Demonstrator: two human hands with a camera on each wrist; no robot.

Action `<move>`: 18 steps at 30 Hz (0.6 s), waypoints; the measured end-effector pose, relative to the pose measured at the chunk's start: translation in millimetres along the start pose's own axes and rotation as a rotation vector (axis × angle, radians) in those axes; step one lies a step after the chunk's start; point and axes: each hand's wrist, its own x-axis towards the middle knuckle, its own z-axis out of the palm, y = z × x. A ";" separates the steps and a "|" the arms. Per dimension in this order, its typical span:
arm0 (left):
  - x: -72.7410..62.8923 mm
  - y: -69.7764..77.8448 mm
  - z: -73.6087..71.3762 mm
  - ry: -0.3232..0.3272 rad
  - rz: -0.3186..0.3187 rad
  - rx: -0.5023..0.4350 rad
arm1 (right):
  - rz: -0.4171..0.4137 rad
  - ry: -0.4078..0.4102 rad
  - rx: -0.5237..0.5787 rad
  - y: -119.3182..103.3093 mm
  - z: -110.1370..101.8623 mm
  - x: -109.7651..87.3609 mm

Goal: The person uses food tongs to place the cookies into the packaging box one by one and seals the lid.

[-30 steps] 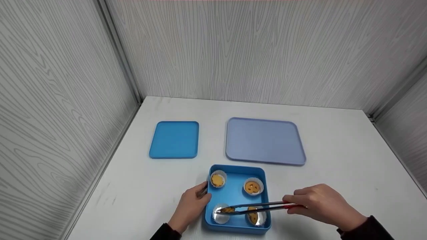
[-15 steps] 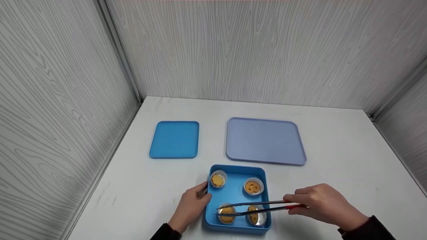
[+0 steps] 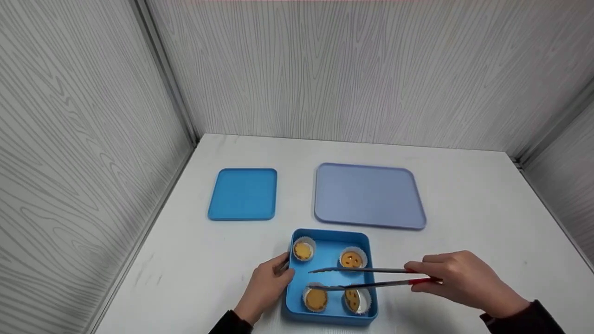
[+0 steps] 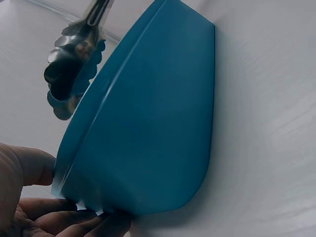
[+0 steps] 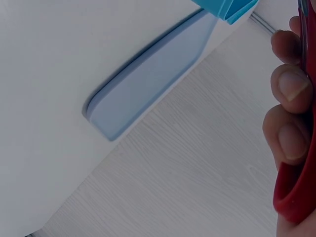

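Observation:
My left hand grips the left wall of a deep blue box. In the left wrist view the thumb sits at the rim and the fingers lie against the outer side. My right hand holds metal tongs by their red handles. The tongs' arms are spread over the box with nothing between the tips. Inside the box stand paper cups: a yellow cookie back left, a pretzel-shaped cookie back right, a round cookie front left, and a tilted pretzel-shaped cookie front right.
Behind the box lie a flat square blue tray on the left and a larger lavender tray on the right. The white table is bordered by grey wood-grain panels at the back and sides.
The tongs have let go of the round cookie, which now lies in the front left cup. Tongs and right hand have moved back and right, the tips spreading wider. The left hand has stayed put.

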 end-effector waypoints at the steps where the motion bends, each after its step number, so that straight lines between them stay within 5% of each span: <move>1: 0.2 0.3 0.2 0.000 -0.005 0.001 | 0.005 0.014 -0.003 1.3 -1.7 -1.3; 11: 1.7 2.0 -0.1 -0.002 -0.028 0.007 | 0.004 0.204 -0.073 22.7 -15.7 -15.8; 18: 1.2 2.0 0.0 -0.006 -0.030 0.004 | 0.115 0.300 -0.144 31.5 -17.2 -21.9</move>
